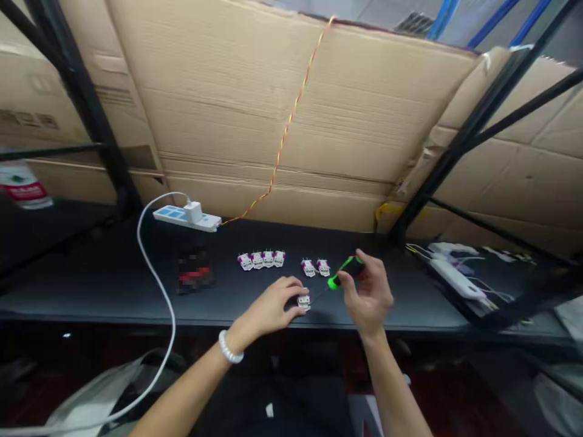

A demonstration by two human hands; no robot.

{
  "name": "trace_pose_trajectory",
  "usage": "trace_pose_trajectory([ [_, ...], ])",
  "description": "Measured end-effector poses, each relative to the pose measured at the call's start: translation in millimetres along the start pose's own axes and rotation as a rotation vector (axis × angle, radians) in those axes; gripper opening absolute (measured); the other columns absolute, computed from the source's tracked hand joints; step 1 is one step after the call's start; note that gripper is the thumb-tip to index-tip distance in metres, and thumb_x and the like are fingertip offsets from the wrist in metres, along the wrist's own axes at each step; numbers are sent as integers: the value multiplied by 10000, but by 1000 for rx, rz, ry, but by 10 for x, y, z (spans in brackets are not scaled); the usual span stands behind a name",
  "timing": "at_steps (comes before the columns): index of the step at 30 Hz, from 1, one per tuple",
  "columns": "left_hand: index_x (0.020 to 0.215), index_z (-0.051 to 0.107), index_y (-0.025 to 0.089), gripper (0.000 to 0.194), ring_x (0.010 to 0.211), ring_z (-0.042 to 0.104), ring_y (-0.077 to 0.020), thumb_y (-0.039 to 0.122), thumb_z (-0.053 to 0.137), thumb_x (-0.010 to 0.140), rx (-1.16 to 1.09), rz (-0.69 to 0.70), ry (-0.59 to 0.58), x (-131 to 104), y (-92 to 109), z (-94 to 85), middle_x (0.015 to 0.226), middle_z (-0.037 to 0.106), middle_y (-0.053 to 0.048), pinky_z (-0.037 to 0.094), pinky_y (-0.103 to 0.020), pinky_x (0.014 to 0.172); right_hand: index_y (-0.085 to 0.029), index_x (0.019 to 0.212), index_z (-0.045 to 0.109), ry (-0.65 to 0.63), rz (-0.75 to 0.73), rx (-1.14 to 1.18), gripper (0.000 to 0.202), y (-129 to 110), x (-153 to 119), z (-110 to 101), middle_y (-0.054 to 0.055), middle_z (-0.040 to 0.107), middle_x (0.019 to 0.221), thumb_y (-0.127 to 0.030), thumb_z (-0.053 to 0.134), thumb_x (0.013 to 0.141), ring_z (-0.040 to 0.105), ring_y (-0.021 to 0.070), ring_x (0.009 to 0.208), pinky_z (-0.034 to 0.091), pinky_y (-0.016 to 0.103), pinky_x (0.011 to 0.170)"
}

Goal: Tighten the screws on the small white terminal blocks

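Note:
My left hand (280,306) pinches a small white part (303,300) against the dark tabletop, near its front edge. In my right hand (371,294) is a screwdriver (346,272) with a green and black handle, held at a slant. Its thin shaft points down and left, with the tip at or very near the white part; I cannot tell whether they touch. Behind my hands lie two similar white and purple parts (315,267). Farther left, several more white and purple parts (261,260) sit side by side in a row.
A white power strip (187,217) with a plugged-in charger stands at the back left, its white cable (157,276) looping over the front edge. Cardboard (255,109) walls the back, with a twisted yellow-red wire (286,124). Black shelf posts (450,158) flank the table (255,306).

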State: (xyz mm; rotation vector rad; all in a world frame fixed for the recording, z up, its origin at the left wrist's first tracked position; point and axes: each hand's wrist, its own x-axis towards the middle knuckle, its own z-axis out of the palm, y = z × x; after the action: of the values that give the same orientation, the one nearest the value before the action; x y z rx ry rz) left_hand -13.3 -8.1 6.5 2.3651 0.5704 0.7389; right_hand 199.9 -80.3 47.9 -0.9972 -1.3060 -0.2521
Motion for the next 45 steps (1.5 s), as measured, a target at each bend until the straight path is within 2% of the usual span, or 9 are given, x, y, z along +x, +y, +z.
trace_pose_trajectory([
  [5, 1255, 765, 269, 300, 1203, 662, -278, 235, 758, 958, 1, -15, 8, 6, -5, 22, 1286, 723, -80, 534, -427, 1118, -290, 1467, 627, -160, 151, 79, 457, -137, -52, 13, 115, 722, 1272, -241, 663, 1014, 768, 260, 1083, 673, 443, 911],
  [10, 1238, 771, 246, 281, 1194, 664, -272, 218, 766, 958, 16, -30, 14, -2, -14, 37, 1277, 724, -76, 538, -410, 1098, -289, 1464, 607, -268, 217, 188, 394, -286, -34, 27, 133, 726, 1342, -272, 542, 1076, 772, 276, 1124, 670, 455, 919],
  [12, 1249, 767, 239, 293, 1199, 660, -272, 217, 773, 957, 22, -33, 11, -10, -21, 40, 1292, 722, -77, 532, -413, 1111, -290, 1444, 623, -265, 204, 187, 380, -309, -4, 30, 138, 692, 1367, -298, 535, 1074, 759, 279, 1123, 666, 462, 909],
  [15, 1265, 762, 247, 306, 1206, 656, -277, 234, 778, 960, 24, -41, 4, -18, -25, 39, 1304, 722, -78, 531, -424, 1116, -278, 1322, 703, -193, 120, 37, 360, -323, 37, 41, 126, 626, 1289, -337, 725, 968, 701, 276, 1111, 646, 456, 909],
  [19, 1270, 762, 264, 301, 1207, 658, -279, 249, 767, 969, 22, -35, 7, -16, -23, 41, 1305, 720, -77, 543, -424, 1104, -267, 1195, 738, -82, 76, -43, 292, -348, 47, 69, 77, 618, 1131, -260, 807, 911, 678, 219, 1013, 632, 377, 868],
  [30, 1278, 766, 247, 305, 1205, 666, -264, 263, 760, 973, 35, -21, 26, -23, -34, 29, 1293, 720, -81, 538, -416, 1119, -268, 1488, 585, -209, 266, 189, 405, -272, 9, 35, 138, 694, 1348, -291, 540, 1085, 762, 240, 1113, 653, 413, 961],
  [37, 1272, 768, 254, 315, 1225, 665, -265, 258, 784, 958, 30, -37, 21, -25, -33, 11, 1321, 714, -75, 532, -416, 1131, -288, 1331, 706, -115, 127, -54, 445, -178, 83, 92, 83, 604, 1210, -345, 820, 904, 654, 220, 1009, 597, 396, 918],
  [40, 1269, 770, 258, 311, 1217, 675, -260, 253, 779, 958, 38, -38, 26, -30, -28, 1, 1312, 715, -73, 536, -406, 1129, -280, 1387, 676, -152, 175, -3, 409, -128, 111, 73, 71, 638, 1157, -332, 719, 983, 652, 203, 970, 587, 379, 913],
  [45, 1275, 767, 249, 324, 1216, 679, -262, 233, 780, 952, 43, -45, 9, -22, -8, -20, 1322, 716, -79, 539, -412, 1131, -273, 1558, 529, -269, 264, 143, 481, -127, 87, 33, 108, 693, 1267, -324, 538, 1080, 696, 242, 1123, 572, 431, 1029],
])
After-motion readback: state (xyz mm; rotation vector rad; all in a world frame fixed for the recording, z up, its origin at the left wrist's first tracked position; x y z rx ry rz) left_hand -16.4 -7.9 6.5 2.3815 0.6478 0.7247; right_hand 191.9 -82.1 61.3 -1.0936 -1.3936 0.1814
